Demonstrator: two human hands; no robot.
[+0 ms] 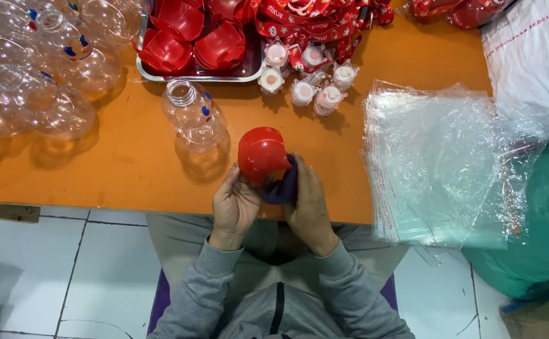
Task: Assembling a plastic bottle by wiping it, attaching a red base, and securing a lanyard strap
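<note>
Left hand (235, 204) curls round shiny red plastic dome cup (261, 154), fingers closed on its lower side. Right hand (309, 202) closed on dark purple cloth (281, 188), pressing it against cup. Cup sits between both hands, just above near edge of orange desk (130, 163). Could slip: smooth plastic, thin grip, may drop to white tile floor (48, 270). Beyond: clear round plastic bottle (194, 115) lying on desk. Right: stack of clear plastic bags (441, 166). Far: metal tray (249, 69) of red cups, small white caps (306, 78).
</note>
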